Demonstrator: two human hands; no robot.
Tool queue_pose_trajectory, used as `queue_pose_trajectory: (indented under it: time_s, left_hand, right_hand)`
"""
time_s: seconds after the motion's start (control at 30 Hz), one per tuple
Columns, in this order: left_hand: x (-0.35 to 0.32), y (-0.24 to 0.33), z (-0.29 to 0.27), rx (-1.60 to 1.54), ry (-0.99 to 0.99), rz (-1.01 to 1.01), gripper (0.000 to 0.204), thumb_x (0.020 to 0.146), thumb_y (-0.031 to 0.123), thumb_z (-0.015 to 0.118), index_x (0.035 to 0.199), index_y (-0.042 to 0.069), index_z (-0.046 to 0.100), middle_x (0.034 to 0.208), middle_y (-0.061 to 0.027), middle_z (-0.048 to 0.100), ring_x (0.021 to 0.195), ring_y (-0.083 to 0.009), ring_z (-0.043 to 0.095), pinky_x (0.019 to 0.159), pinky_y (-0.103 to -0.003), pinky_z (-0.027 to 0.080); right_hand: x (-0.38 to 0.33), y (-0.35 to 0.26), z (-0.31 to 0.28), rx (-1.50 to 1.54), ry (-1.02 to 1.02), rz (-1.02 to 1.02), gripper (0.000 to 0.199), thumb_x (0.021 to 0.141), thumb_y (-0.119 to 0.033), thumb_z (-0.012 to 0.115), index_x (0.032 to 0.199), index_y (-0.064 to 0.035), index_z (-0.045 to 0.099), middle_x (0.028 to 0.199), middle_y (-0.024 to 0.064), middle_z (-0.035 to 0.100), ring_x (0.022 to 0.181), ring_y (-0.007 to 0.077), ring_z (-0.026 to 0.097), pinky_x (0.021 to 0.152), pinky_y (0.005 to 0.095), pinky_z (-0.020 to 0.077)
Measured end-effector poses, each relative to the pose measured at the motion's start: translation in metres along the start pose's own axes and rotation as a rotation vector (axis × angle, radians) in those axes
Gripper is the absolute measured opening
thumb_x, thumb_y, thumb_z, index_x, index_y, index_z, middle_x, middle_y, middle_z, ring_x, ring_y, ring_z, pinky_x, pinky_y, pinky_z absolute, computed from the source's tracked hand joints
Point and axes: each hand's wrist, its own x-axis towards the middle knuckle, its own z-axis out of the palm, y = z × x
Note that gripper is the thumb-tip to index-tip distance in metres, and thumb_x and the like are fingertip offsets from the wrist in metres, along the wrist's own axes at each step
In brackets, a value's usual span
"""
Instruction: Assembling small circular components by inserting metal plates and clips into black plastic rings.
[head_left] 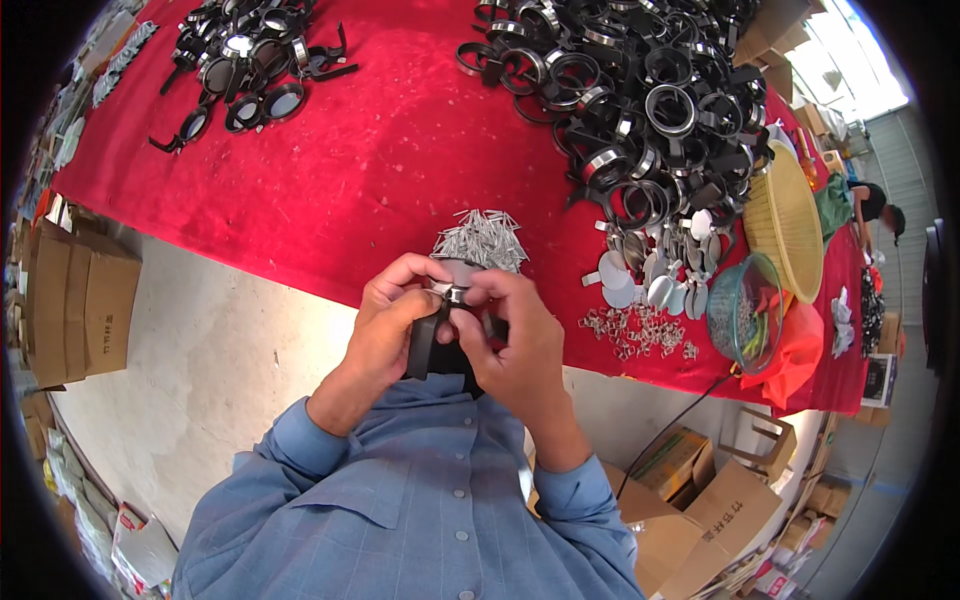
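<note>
Black strap-and-ring piece [432,345] sits between both hands just above the person's chest, in front of the near edge of the red surface [380,170]; its round metal-rimmed end [455,293] points up between the fingertips. Going from large to small: the red surface spans the upper view, and a big heap of black and silver rings [640,100] covers its far right part. A smaller group of black ringed pieces [250,70] lies at the far left. A woven yellow basket [785,220] stands at the right edge, with a clear bowl [745,310] just in front of it. Left hand [385,335] has its grip closed around the black strap. Right hand [510,345] pinches the rimmed end, grip closed on it. Round pale discs [640,275] lie near the bowl, a pile of small metal strips [482,240] lies just beyond the hands, and tiny metal clips [640,330] are scattered at the near edge.
</note>
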Motion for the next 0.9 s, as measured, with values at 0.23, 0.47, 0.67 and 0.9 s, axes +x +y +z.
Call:
queue_pose_trajectory:
  time_s: [0.23,0.47,0.67,0.9]
  left_hand:
    - [-0.002,-0.003,0.000,0.284,0.093,0.394,0.023,0.090,-0.009,0.053,0.111,0.000,0.057,0.096,-0.0157,0.071,0.079,-0.0125,0.069,0.064,-0.024,0.055]
    - [-0.005,-0.019,-0.003,0.780,0.139,0.876,0.036,0.079,-0.012,0.065,0.112,0.001,0.061,0.098,-0.0094,0.070,0.077,-0.0070,0.065,0.063,-0.021,0.051]
    - [-0.006,-0.016,-0.008,1.121,0.142,1.194,0.046,0.068,-0.001,0.079,0.111,0.004,0.063,0.089,-0.0104,0.070,0.067,-0.0217,0.068,0.058,-0.030,0.054]
    - [-0.005,-0.010,-0.007,1.207,0.039,1.281,0.049,0.067,0.001,0.083,0.111,0.004,0.062,0.089,-0.0103,0.069,0.067,-0.0239,0.068,0.058,-0.031,0.053]
  right_hand:
    - [-0.019,0.022,0.007,0.116,0.168,0.250,0.026,0.102,-0.017,0.057,0.121,0.0005,0.054,0.087,0.0130,0.061,0.076,0.0176,0.061,0.067,0.0320,0.0497]
    - [-0.006,-0.004,0.025,0.230,0.173,0.228,0.037,0.096,-0.028,0.067,0.116,-0.0005,0.052,0.079,0.0139,0.063,0.062,0.0220,0.063,0.058,0.0357,0.0502]
    - [-0.007,-0.019,0.035,0.029,0.125,0.132,0.040,0.089,-0.026,0.073,0.107,0.0012,0.049,0.072,0.0095,0.060,0.058,0.0153,0.059,0.053,0.0315,0.0484]
    - [-0.012,-0.017,0.039,-0.119,0.179,0.087,0.031,0.085,-0.027,0.074,0.091,-0.0038,0.054,0.070,0.0117,0.058,0.057,0.0293,0.063,0.048,0.0380,0.0477]
